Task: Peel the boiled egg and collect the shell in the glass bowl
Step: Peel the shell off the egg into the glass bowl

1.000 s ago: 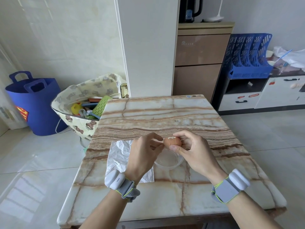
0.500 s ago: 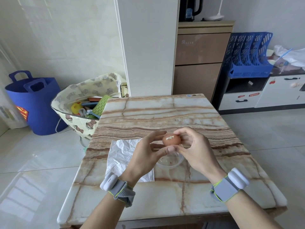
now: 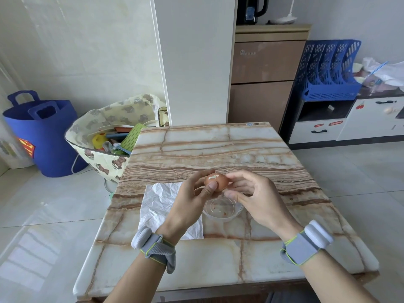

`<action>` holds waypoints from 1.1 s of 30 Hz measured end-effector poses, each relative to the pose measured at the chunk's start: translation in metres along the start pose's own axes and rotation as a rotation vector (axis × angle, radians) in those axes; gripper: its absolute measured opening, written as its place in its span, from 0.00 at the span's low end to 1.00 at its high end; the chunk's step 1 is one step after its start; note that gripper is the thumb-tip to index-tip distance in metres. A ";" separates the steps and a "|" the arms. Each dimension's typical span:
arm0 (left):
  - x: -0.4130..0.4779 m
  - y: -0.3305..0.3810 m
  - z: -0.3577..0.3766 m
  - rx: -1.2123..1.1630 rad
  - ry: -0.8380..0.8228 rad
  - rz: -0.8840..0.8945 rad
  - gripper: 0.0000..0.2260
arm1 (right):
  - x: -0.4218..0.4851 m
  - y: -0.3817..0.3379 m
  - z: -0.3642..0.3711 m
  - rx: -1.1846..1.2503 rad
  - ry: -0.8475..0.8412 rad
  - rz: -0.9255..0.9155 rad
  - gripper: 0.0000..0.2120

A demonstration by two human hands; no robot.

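A brown boiled egg (image 3: 219, 181) with a small patch of shell chipped off its top hovers above the table's middle. My left hand (image 3: 188, 203) grips it from the left, thumb pressed on its front. My right hand (image 3: 256, 197) holds it from the right with curled fingertips. Just below the egg stands the small glass bowl (image 3: 223, 209), with a few shell crumbs inside. Part of the bowl's left rim is hidden by my left hand.
A crinkled white paper sheet (image 3: 160, 200) lies left of the bowl on the marble table (image 3: 218, 149). Off the table's left edge stand a bear-print bag (image 3: 105, 136) of items and a blue tub (image 3: 41, 132). A cabinet (image 3: 262, 77) stands behind.
Both hands have lifted the egg slightly and turned it. My left thumb has slid onto the front of the egg. The bowl and paper have not moved.
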State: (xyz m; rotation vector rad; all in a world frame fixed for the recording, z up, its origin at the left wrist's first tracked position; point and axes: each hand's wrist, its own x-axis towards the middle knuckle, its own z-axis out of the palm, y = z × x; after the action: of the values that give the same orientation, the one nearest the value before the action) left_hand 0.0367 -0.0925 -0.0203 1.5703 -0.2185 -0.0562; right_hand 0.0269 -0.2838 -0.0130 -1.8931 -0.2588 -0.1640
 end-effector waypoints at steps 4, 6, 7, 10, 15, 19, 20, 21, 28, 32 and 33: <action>-0.002 0.002 0.001 -0.125 -0.009 -0.003 0.14 | 0.002 0.001 0.003 0.004 0.073 -0.023 0.13; -0.002 0.002 0.002 -0.146 -0.008 -0.011 0.13 | 0.003 0.001 0.005 0.003 0.086 -0.022 0.12; -0.002 0.002 0.002 -0.154 -0.006 -0.016 0.13 | 0.003 0.000 0.005 0.001 0.092 -0.024 0.12; -0.004 0.003 0.002 -0.139 -0.004 -0.021 0.13 | 0.003 -0.001 0.005 0.002 0.113 -0.032 0.13; -0.004 0.005 0.000 -0.086 0.012 -0.044 0.17 | 0.003 0.001 0.003 0.031 0.118 -0.018 0.13; -0.004 0.004 0.000 -0.009 0.017 -0.077 0.19 | 0.002 0.002 0.003 0.030 0.126 -0.033 0.12; -0.004 0.004 0.001 -0.007 0.019 -0.078 0.19 | 0.002 0.003 0.002 0.030 0.127 -0.037 0.11; -0.004 0.004 0.001 -0.006 0.022 -0.079 0.19 | 0.002 0.003 0.002 0.027 0.129 -0.042 0.11; -0.005 0.005 0.003 -0.019 0.046 -0.090 0.18 | 0.000 0.004 0.003 -0.074 0.131 -0.097 0.10; -0.006 0.005 0.001 -0.020 0.056 -0.094 0.17 | -0.001 0.002 0.006 -0.119 0.144 -0.102 0.09; -0.006 0.004 0.001 -0.015 0.056 -0.096 0.16 | -0.001 0.002 0.006 -0.126 0.153 -0.100 0.08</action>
State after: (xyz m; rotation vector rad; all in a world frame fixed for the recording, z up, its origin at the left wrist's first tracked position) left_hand 0.0304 -0.0922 -0.0165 1.5644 -0.0984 -0.0884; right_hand 0.0265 -0.2787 -0.0167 -1.9818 -0.2439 -0.3987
